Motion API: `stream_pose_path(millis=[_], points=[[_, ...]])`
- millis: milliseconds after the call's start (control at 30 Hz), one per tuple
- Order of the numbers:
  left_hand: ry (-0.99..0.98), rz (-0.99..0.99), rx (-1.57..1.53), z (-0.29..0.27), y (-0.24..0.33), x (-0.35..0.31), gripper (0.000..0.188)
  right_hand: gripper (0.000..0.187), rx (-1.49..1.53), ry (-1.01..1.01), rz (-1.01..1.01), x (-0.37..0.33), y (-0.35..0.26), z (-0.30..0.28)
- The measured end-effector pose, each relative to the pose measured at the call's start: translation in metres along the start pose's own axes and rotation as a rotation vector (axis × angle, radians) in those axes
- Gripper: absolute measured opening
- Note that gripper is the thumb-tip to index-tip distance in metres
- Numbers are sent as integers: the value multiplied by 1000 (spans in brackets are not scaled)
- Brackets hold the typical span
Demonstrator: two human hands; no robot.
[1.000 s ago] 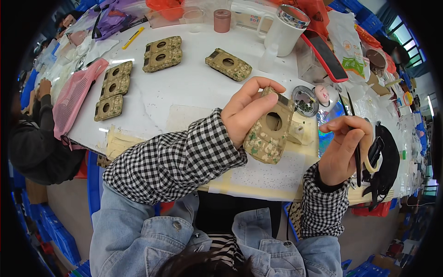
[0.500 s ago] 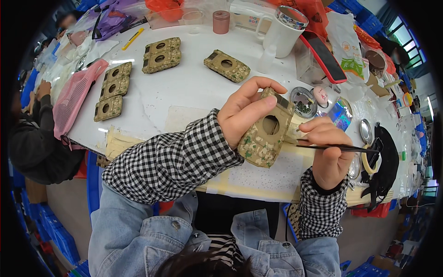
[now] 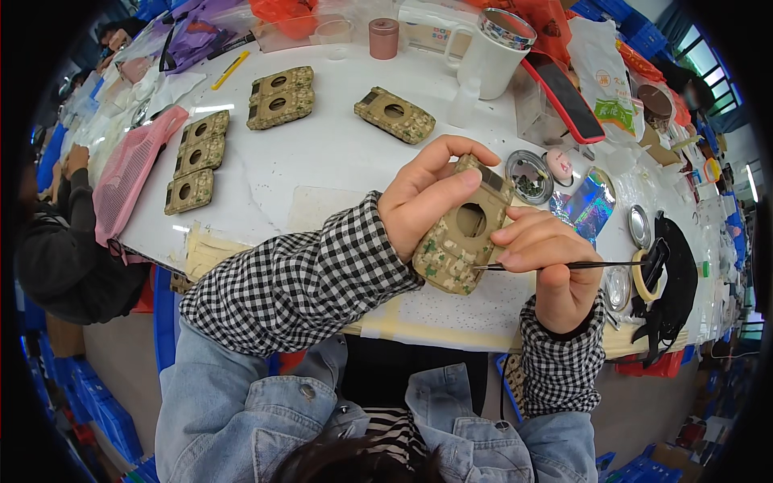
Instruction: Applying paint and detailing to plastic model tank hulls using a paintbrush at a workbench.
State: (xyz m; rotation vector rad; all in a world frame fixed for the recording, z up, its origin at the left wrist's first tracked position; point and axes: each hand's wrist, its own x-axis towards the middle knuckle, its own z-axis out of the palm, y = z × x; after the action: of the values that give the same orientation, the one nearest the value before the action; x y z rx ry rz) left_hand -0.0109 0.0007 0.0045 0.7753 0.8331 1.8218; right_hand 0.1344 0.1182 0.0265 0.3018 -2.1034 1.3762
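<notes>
My left hand is closed around a camouflage model tank hull, gripping its upper left edge. The hull is tilted over the table, with its round opening facing up. Closed fingers of my right hand hold slim black tweezers. Their tips touch the hull's lower right surface, below the opening. The tips are too small to tell whether a piece lies between them. My right fingertips rest at the hull's right edge. Underneath is a white sheet dotted with small dark marks.
Several like hulls lie on the far table, one alone. At the right are a round metal dish with green bits, a red-cased phone, a white mug and a tape roll. A pink mesh bag lies left, near another person.
My right hand has moved left, bringing the tweezers' tips from beside the hull onto its surface. The tips, apart earlier, look closer together. My left hand and the hull have barely moved.
</notes>
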Motion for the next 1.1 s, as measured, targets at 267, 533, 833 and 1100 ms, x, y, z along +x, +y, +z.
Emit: stream_pose_path(millis=[267, 533, 833, 1100], points=[[14, -6, 17, 0, 1, 0, 26, 32, -2, 8, 6, 0, 1, 1], [12, -10, 8, 1, 1, -1, 26, 33, 15, 16, 4, 0, 2, 2], [8, -9, 3, 1, 1, -1, 26, 35, 24, 20, 16, -1, 2, 2], [20, -30, -11, 0, 1, 0, 26, 44, 273, 157, -6, -3, 9, -1]])
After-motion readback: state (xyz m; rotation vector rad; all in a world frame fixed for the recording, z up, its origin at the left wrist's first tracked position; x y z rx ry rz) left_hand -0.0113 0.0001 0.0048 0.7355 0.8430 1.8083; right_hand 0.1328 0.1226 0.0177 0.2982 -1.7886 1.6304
